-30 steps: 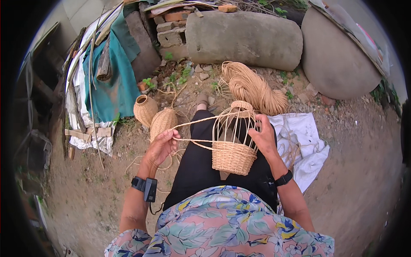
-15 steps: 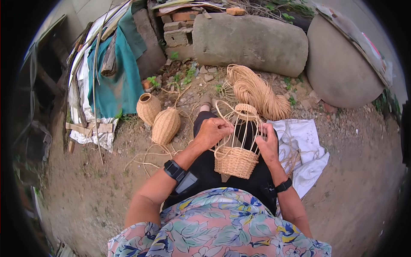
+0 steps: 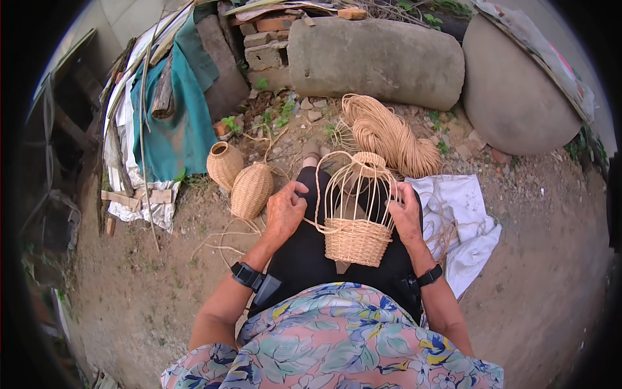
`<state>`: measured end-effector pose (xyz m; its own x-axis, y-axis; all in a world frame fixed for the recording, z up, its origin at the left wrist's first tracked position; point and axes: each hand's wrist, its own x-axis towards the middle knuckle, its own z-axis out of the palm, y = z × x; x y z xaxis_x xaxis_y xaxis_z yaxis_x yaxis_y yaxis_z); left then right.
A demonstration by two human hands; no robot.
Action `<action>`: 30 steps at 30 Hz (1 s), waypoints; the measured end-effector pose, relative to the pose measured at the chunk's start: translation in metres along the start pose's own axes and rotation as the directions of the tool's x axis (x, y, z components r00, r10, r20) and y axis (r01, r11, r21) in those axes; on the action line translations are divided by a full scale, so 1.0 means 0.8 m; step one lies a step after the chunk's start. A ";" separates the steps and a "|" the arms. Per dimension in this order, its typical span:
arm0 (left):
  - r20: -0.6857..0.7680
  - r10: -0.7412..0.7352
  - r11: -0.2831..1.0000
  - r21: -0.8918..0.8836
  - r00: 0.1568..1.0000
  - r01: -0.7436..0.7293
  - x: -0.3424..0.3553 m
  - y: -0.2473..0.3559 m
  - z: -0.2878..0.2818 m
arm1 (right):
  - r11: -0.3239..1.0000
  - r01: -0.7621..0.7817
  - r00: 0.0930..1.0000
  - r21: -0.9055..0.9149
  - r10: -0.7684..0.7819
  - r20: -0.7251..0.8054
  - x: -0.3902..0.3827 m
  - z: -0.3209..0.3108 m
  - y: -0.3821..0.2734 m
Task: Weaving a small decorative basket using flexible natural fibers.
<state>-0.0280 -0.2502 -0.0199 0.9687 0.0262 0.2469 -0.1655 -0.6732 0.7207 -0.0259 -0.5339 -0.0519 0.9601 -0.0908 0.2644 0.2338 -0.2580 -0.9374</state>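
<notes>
One basket sits over my lap: bottom woven, middle looks left to fill. My right fingers hold its side; my left fingers curl by a strand; I cannot tell if they hold it.

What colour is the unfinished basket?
The unfinished basket is light tan, showing best in the head view.
</notes>
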 end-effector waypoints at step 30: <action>0.095 0.371 0.928 -0.065 0.924 -0.366 0.032 0.062 0.045 | 0.998 -0.060 0.998 0.002 0.060 0.034 -0.005 -0.003 -0.006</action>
<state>-0.0051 -0.3099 -0.0010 0.8509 -0.2957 0.4342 -0.5205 -0.5865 0.6205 -0.0309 -0.5343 -0.0475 0.9770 -0.0737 0.2001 0.1761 -0.2500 -0.9521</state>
